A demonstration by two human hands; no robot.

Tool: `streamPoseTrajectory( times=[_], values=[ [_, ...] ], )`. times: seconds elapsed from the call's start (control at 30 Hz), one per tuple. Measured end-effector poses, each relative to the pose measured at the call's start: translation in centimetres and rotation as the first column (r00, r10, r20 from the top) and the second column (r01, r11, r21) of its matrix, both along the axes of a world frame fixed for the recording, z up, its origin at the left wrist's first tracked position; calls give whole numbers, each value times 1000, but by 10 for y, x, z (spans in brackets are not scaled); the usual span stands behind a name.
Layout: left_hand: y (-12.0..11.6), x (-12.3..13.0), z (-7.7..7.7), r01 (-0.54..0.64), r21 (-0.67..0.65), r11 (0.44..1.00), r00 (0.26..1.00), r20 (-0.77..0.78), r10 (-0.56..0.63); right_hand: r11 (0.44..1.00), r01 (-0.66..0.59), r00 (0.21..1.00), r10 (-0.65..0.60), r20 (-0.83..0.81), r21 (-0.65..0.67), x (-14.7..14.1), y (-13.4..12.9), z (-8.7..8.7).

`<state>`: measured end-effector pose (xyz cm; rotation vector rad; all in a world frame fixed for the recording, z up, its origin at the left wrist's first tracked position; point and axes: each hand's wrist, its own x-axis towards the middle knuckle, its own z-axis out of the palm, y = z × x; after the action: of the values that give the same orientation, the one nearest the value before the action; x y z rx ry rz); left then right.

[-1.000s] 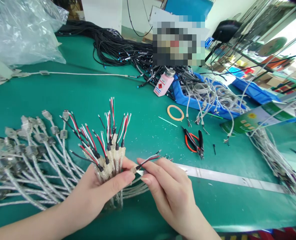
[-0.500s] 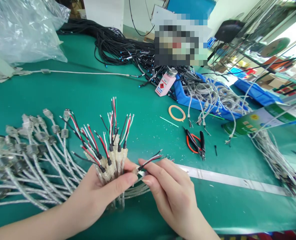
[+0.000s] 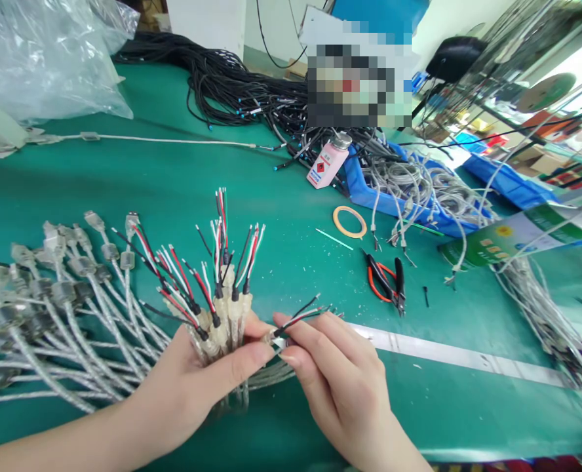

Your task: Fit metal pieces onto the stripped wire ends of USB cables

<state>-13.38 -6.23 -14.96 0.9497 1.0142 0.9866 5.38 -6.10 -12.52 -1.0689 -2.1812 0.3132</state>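
My left hand is wrapped round a bundle of clear-jacketed cables, whose stripped red, white, green and black wire ends fan upward. Between its thumb and index finger sits the end of one cable, pointing right. My right hand is closed at that same end, fingertips pinched beside a small white piece. What else the right fingers grip is hidden. Black, red and white wires from this end pass over the right fingers. The cables' USB plugs lie to the left.
Red-handled cutters, a tape ring and a pink bottle are beyond my right hand. A blue bin holds coiled cables. Black cables lie at the back, plastic bags back left. A white strip runs along the right.
The wires at the right-hand cable end have spread slightly, the black one standing apart from the others. Both hands keep nearly the same place; the view has shifted a little.
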Motion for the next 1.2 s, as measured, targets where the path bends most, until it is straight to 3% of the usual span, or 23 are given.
streamPoseTrajectory(
  times=[0.3, 0.8, 1.0, 1.2],
  values=[
    [0, 2, 1, 1, 19, 1000, 1000, 24, -1, 1000, -3, 1000, 3, 7, 20, -3, 1, 2],
    [-3, 0, 1, 65, -154, 986, 993, 112, -48, 983, 61, 997, -68, 34, 173, -3, -1, 0],
    [-4, -5, -1, 88, -78, 993, 993, 79, -82, 998, 33, 999, -32, -18, 60, 0, -2, 3],
    [-3, -4, -1, 75, -70, 995, 994, 85, -69, 996, 55, 998, -56, 14, 65, 1, -1, 4]
  ],
)
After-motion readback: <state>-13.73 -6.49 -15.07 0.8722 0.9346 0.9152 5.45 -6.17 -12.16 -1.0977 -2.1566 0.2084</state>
